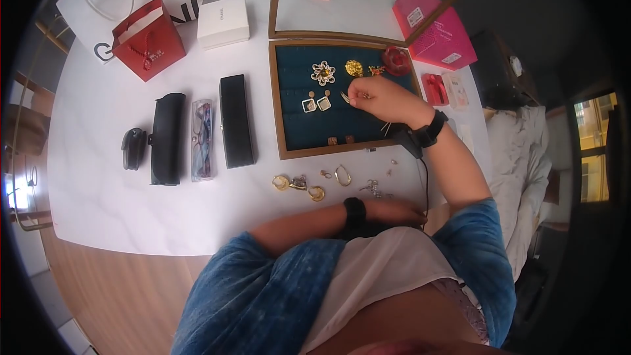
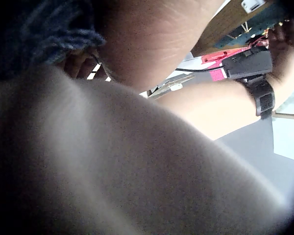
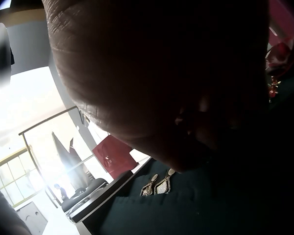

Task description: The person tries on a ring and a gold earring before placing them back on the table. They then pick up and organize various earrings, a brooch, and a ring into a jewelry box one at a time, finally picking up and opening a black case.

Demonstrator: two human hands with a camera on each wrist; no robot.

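Note:
The right hand [image 1: 384,100] is over the blue-green lining of a wood-framed jewelry case [image 1: 309,133], thumb and fingers pinching a small gold earring [image 1: 346,98]. To its left lie two square drop earrings [image 1: 316,103], also visible in the right wrist view as drop earrings [image 3: 162,186]. Above are a flower brooch [image 1: 323,73] and a round gold piece [image 1: 353,68]. Fingers of the right hand are dark in the right wrist view. The left hand [image 1: 399,212] lies low in front of the body, fingers loosely bent, with nothing visible in it.
Loose jewelry, including a gold hoop [image 1: 342,175], lies before the case. Its glass lid [image 1: 368,0] stands raised behind. At left are black cases [image 1: 168,138], a clear glasses case [image 1: 202,139], a red bag [image 1: 148,39] and a white box [image 1: 223,23]. A pink box [image 1: 434,26] stands at right.

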